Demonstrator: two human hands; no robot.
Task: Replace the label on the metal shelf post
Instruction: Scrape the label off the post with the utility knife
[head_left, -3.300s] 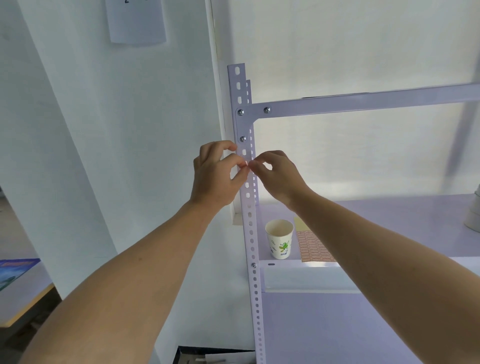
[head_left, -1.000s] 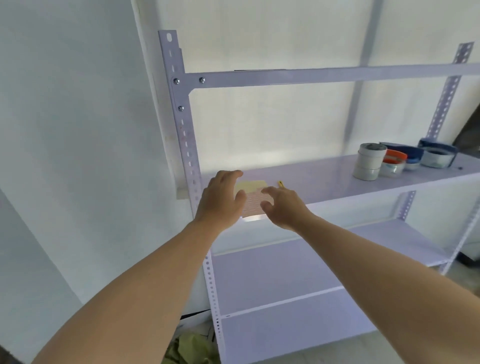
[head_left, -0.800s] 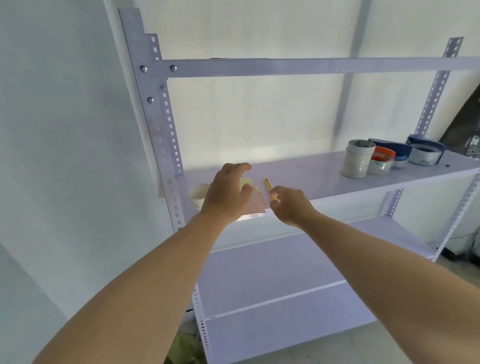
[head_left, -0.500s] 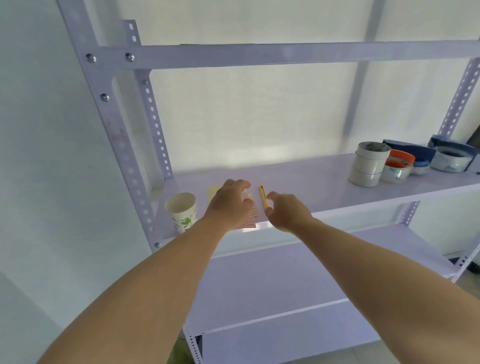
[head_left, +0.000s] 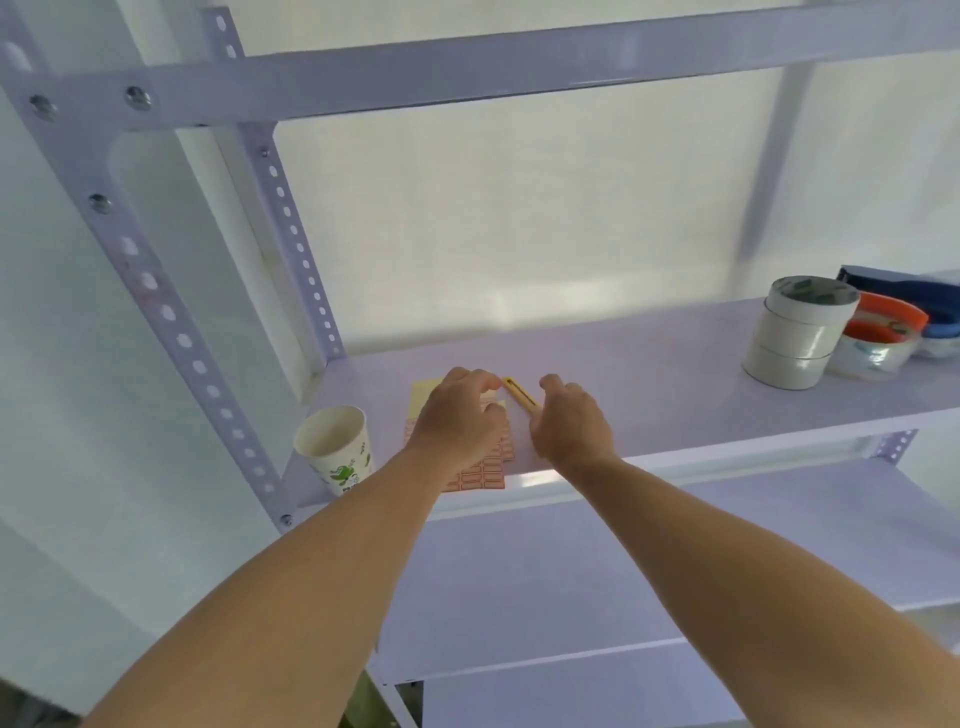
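On the pale shelf (head_left: 649, 374) the left hand (head_left: 457, 421) apparently steadies the label sheet (head_left: 483, 475), the right hand (head_left: 571, 426) lies beside the yellow cutter (head_left: 519, 393); whether the fingers grasp, I cannot tell.

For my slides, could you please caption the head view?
Left hand over the label sheet, right hand beside the yellow cutter, paper cup alongside.

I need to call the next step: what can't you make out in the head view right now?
Head view only:
Label sheet: mostly covered by the left hand, whose grip is hidden; print too small to read.
Yellow tool: near end hidden behind the right hand; whether it is held is unclear.
Front shelf post: blurred, so any label remnant is unreadable.
Blue item: cut off by the right edge.
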